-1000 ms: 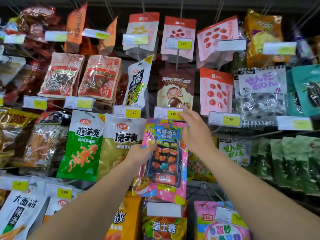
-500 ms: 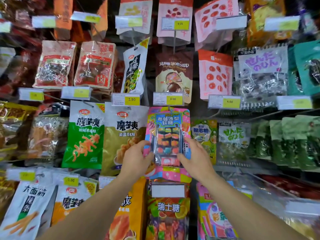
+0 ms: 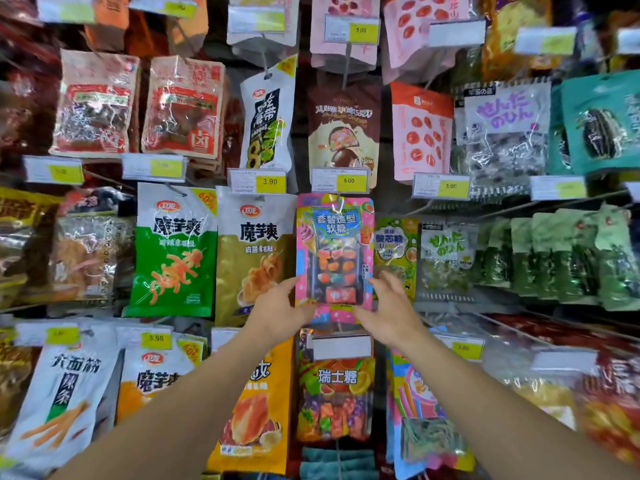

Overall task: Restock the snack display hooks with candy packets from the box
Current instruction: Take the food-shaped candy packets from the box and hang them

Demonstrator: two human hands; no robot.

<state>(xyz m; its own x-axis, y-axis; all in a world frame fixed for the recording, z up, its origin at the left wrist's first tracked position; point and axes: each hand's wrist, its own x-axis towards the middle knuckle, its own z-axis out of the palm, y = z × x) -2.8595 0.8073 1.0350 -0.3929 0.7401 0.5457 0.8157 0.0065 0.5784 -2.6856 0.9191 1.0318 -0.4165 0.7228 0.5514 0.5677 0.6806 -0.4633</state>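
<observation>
— Candy packet (image 3: 334,249), the pink one with the gummy window: where is it against the hands?

— Between them. It hangs under the 5.00 price tag (image 3: 339,180), top edge tucked just below that tag, and both hands sit at its lower corners.

— How is the left hand (image 3: 278,311) placed?

— At the packet's lower left corner, fingers curled, with the thumb lying along the left edge and the fingertips at the bottom rim. It looks like a light hold on that corner.

— And the right hand (image 3: 388,311)?

— At the lower right corner, thumb reaching up along the right edge, fingers bent toward the bottom. Whether those fingers truly pinch the packet or only touch it, I cannot tell.

— The arms?

— Both forearms rise from the bottom of the view and converge toward the packet, bare, palms turned inward to face each other.

— What surrounds the packet?

— Just left of it hangs a gold konjac bag (image 3: 254,258), and further left a green konjac bag (image 3: 175,251). Just right, partly behind the packet, a green sour candy packet (image 3: 394,251). Directly below, a fruit candy bag (image 3: 335,393) under a blank white tag (image 3: 341,346). Above the 5.00 price tag, a brown chocolate bag (image 3: 343,126).
</observation>
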